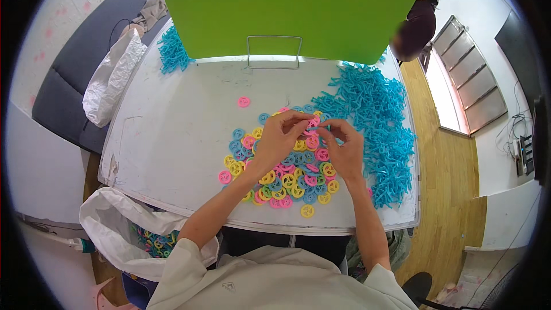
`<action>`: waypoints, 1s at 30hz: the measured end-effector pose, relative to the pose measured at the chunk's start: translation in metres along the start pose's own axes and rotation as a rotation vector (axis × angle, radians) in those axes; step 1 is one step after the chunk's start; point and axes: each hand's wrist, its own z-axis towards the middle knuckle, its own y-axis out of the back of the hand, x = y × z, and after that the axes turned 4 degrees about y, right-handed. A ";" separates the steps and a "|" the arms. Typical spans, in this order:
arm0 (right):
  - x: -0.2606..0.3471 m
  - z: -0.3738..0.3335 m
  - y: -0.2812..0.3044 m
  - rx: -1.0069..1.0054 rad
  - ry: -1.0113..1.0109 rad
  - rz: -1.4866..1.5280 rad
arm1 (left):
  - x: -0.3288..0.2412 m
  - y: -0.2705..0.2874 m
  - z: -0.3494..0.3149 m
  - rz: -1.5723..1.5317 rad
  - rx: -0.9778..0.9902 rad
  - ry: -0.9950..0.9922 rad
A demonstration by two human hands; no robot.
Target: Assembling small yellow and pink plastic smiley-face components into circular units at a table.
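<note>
One open white woven sack (103,218) of small multicoloured plastic pieces (156,243) sits below the near left corner of the white table (166,143), with a crumpled silvery bag (112,83) by its left edge. Farther right, pink, yellow, blue and green plastic wheels (307,211) lie in a loose pile. Above it, the left hand (279,140) pinches a pink spoked plastic wheel (313,123) between nearly closed thumb and fingers; the right hand (347,149) closes its thumb and forefinger on a thin turquoise plastic piece (315,129) at that wheel. Branching turquoise plastic pieces (381,120) heap along the right side.
</note>
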 end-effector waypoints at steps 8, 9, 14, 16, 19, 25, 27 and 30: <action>0.000 -0.001 -0.007 -0.064 -0.146 0.165 | -0.003 -0.003 -0.005 -0.089 -0.042 0.037; 0.001 -0.001 -0.008 -0.080 -0.168 0.193 | -0.004 -0.004 -0.005 -0.099 -0.062 0.056; -0.003 -0.001 -0.008 -0.093 -0.257 0.252 | -0.010 -0.011 -0.011 -0.084 -0.120 0.035; -0.003 -0.001 -0.009 -0.097 -0.271 0.278 | -0.008 -0.011 -0.012 -0.072 -0.142 0.035; 0.000 -0.003 -0.012 -0.104 -0.218 0.193 | -0.006 -0.011 -0.012 -0.069 -0.163 0.020; -0.003 -0.006 -0.011 -0.131 -0.059 0.024 | -0.008 -0.006 -0.009 -0.063 -0.146 0.046; -0.001 -0.005 -0.007 -0.085 0.202 -0.195 | -0.008 -0.003 -0.008 -0.032 -0.094 0.073; 0.001 -0.003 -0.005 -0.127 0.260 -0.205 | -0.007 -0.004 -0.009 -0.030 -0.039 0.072</action>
